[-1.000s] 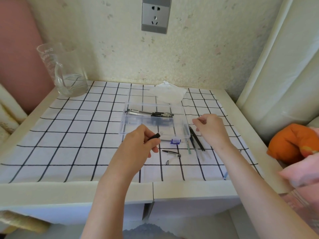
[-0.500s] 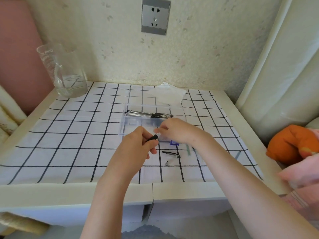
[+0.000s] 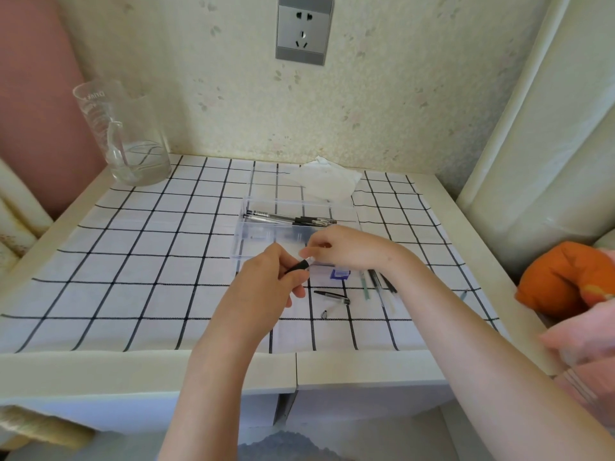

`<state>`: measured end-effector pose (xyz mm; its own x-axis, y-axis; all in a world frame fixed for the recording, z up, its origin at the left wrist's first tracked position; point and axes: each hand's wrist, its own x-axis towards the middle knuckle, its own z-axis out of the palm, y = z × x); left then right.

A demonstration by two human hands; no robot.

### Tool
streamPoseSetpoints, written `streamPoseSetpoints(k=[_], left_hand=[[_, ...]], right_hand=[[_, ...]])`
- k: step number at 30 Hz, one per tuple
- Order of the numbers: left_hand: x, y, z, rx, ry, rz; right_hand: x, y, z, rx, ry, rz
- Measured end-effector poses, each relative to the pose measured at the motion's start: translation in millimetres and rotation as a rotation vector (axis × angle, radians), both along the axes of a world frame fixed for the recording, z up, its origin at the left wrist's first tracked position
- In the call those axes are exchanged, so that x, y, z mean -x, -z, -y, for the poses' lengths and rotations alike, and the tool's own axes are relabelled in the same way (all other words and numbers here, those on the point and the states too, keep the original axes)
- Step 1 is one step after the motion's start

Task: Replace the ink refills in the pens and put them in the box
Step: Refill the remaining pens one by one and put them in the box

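Left hand (image 3: 266, 287) clenched round black pen barrel (image 3: 297, 267), just in front of clear box (image 3: 240, 227). Right hand (image 3: 349, 249) pinching something pale at barrel's open end, likely refill (image 3: 307, 260); too small to confirm. Pens (image 3: 289, 218) lie inside box; spare refills (image 3: 376, 284) and pen tip section (image 3: 332, 297) on desk (image 3: 133, 367), front-right of box. Judgement: refill light, thin, bendy, slick; pinch near end, feed straight. Barrel stiff; hold mid-body.

Soft, even daylight fills the scene, bright and a little washed out on the checked cloth (image 3: 133, 261), with only faint, soft-edged shadows under the left hand (image 3: 266, 287) and right hand (image 3: 349, 249). The wide lens bows the bench (image 3: 83, 367) edges outward toward the corners. The pink fabric (image 3: 585, 344) at lower right is blurred, and small pale highlights sit on the glass jug (image 3: 133, 144).
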<state>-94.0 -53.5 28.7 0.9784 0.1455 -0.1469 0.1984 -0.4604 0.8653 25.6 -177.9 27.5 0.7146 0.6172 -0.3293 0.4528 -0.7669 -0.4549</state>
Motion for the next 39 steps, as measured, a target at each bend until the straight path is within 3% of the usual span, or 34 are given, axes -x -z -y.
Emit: streamPoseSetpoints(k=[5, 13, 17, 22, 25, 33, 39], left_hand=[[0.3, 0.2, 0.7, 0.003, 0.000, -0.001], [1.1, 0.3, -0.4, 0.015, -0.008, 0.005], [0.6, 0.6, 1.5, 0.018, -0.004, 0.007], [0.5, 0.4, 2.6, 0.028, -0.006, 0.016], [1.2, 0.4, 2.0, 0.038, -0.016, 0.034], [-0.4, 0.7, 2.0, 0.080, -0.029, 0.083], [-1.8, 2.6, 1.2, 0.061, -0.009, 0.092]], right_hand=[[0.2, -5.0, 6.6, -0.126, -0.030, 0.001], [15.7, -13.3, 18.4, -0.500, 0.250, 0.148], [29.5, -19.1, 29.4, -0.714, 0.248, -0.005], [41.8, -14.0, 39.5, -1.011, 0.280, -0.400], [47.0, -7.5, 43.5, -1.135, 0.306, -0.481], [58.0, 3.7, 38.1, -1.293, 0.613, -0.362], [59.1, 4.8, 32.3, -1.415, 0.690, -0.274]])
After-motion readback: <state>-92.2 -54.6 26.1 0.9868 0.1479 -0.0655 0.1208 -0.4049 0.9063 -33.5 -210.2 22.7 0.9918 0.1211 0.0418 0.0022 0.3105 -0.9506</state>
